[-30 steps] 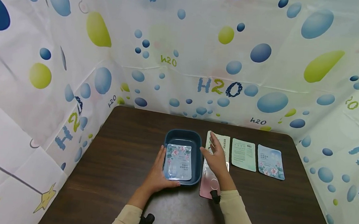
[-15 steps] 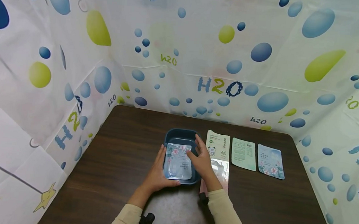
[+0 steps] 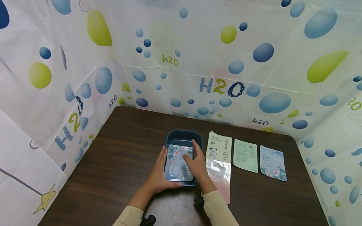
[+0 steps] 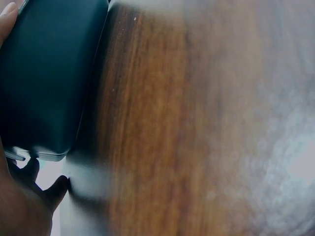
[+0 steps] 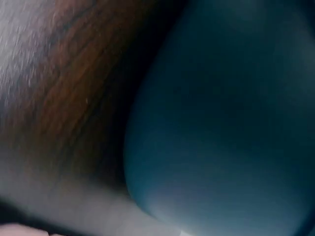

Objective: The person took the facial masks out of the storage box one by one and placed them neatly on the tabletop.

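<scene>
A dark blue rectangular container is on the table, with a pale blue flower-printed face mask packet lying in it. My left hand holds the container's near left corner, fingers along the left side and thumb at the front edge. Over the right rim, my right hand has its fingers extended and the thumb above the packet; whether it touches the packet I cannot tell. The left wrist view shows the container's outer wall beside the left fingers; the right wrist view is mostly a blurred container wall.
Right of the container lie a cream packet with a bear print, a silver-and-pink packet below it, a green packet and another blue flower-printed packet. The dark wooden table meets a patterned curtain behind.
My right hand has moved left from beside the container to over its right rim, uncovering the cream and pink packets. The left hand and the container stay where they were.
</scene>
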The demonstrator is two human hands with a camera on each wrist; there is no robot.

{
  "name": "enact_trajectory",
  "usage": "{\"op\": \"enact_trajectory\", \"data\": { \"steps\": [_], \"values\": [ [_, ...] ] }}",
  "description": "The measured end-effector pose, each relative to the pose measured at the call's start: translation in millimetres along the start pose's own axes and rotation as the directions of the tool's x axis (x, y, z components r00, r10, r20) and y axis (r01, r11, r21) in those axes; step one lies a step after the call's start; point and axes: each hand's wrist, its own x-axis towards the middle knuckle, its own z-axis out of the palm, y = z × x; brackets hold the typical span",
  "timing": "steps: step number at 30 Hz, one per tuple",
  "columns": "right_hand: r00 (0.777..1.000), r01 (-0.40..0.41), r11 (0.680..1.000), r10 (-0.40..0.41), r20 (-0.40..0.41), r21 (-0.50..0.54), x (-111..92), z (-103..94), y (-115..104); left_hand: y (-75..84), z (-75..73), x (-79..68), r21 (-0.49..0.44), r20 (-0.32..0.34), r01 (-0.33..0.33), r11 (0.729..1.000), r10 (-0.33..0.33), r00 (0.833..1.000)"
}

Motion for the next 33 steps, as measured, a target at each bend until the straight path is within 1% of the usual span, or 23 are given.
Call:
{"op": "enact_trajectory", "data": {
  "steps": [3,8,11,15,19,24,33],
  "values": [
    [0.999,-0.043,0.999,0.042,-0.028,-0.024,0,4.7,2,-0.2,0.7,-0.7,0.010,-0.003,-0.004,1.000,0.004,1.000],
    [0.989,-0.137,0.984,0.131,-0.066,-0.109,3,10.4,5,0.0,1.4,-0.7,0.015,-0.005,-0.003,1.000,0.003,1.000],
    [0.986,-0.161,0.970,0.149,-0.077,-0.183,6,12.8,7,0.2,1.2,-0.1,0.009,-0.006,-0.002,1.000,0.002,1.000],
    [0.982,-0.185,0.951,0.171,-0.076,-0.248,6,14.5,7,0.4,0.8,0.3,0.014,-0.005,0.004,1.000,-0.004,1.000],
    [0.978,-0.210,0.943,0.202,-0.057,-0.257,5,14.6,6,0.2,0.6,0.5,0.016,-0.004,0.006,1.000,-0.006,1.000],
    [0.976,-0.218,0.946,0.213,-0.048,-0.242,5,14.3,6,0.7,0.4,0.4,0.019,-0.004,0.005,1.000,-0.005,1.000],
    [0.984,-0.173,0.966,0.164,-0.061,-0.189,3,12.7,4,0.4,0.9,-0.9,0.022,-0.009,0.004,1.000,-0.004,1.000]
  ]
}}
